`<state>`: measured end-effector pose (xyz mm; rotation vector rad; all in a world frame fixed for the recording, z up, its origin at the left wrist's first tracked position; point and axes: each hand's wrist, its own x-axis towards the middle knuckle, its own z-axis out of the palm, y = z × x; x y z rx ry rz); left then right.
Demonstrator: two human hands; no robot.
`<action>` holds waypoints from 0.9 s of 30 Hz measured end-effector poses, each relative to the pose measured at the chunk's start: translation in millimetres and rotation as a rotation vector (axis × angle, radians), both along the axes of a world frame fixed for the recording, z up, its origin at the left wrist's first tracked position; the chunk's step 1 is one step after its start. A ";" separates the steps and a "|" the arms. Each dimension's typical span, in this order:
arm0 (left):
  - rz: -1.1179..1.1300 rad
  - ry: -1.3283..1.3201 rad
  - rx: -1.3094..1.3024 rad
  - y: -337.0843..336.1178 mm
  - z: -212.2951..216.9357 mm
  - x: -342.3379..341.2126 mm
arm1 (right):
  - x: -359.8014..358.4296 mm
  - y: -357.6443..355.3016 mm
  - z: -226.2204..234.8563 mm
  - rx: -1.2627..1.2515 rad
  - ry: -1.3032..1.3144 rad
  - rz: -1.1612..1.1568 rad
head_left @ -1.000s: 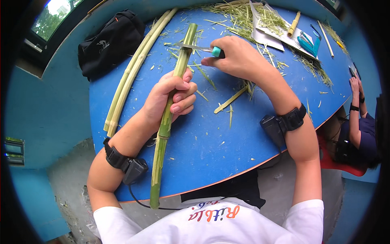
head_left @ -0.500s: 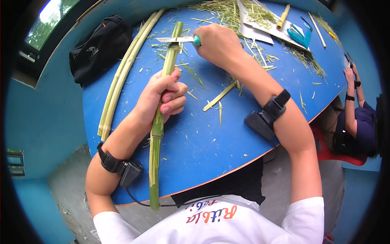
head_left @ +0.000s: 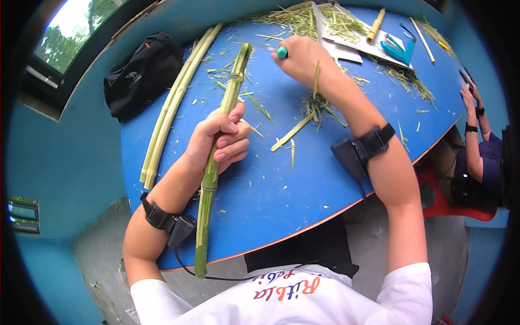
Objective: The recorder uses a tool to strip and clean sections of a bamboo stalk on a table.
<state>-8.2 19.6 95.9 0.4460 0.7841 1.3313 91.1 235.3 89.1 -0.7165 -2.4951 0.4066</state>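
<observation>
A green bamboo stalk (head_left: 208, 189), partly peeled, stands tilted over the table's near edge. My left hand (head_left: 219, 135) is closed around it above the middle joint. To the right of the stalk's upper end, my right hand (head_left: 303, 59) grips a knife by its teal handle (head_left: 282, 52). Its blade is blurred and mostly hidden, pointing left, apart from the stalk. A green shaving (head_left: 316, 80) hangs by my right wrist.
Two long pale stalks (head_left: 181, 95) lie at the left beside a black bag (head_left: 142, 76). Shavings (head_left: 292, 21) litter the blue table (head_left: 271, 200). At the back right are white sheets (head_left: 346, 51), a short bamboo piece (head_left: 376, 26) and a teal tool (head_left: 398, 49). Another person (head_left: 479, 146) works at far right.
The knife has left the stalk's upper joint and moved right with my right hand. A strip now hangs at my right wrist. The stalk's top has shifted slightly right and down.
</observation>
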 end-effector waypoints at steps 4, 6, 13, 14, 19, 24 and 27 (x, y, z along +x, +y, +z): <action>-0.014 -0.115 0.050 -0.7 -5.6 -4.9 | -1.4 -34.5 9.2 -0.101 -0.105 0.209; -0.009 -0.145 0.061 -0.7 -5.9 -5.0 | -2.8 -38.4 8.2 -0.071 -0.135 0.217; -0.059 -0.092 -0.024 3.4 -0.1 -2.7 | -10.1 -29.6 -2.0 0.222 -0.044 0.080; -0.058 -0.088 -0.029 2.4 0.1 -3.3 | -12.2 -28.4 -4.3 0.266 0.009 0.074; -0.089 -0.163 -0.036 6.1 -0.1 -10.1 | -23.8 -18.9 -10.0 0.265 0.019 0.013; -0.150 -0.395 -0.041 0.7 -2.3 -25.3 | -33.6 -27.5 -5.4 0.184 -0.047 0.002; -0.138 -0.392 -0.038 2.2 -0.2 -24.0 | -30.9 -28.1 -3.3 0.148 -0.060 0.006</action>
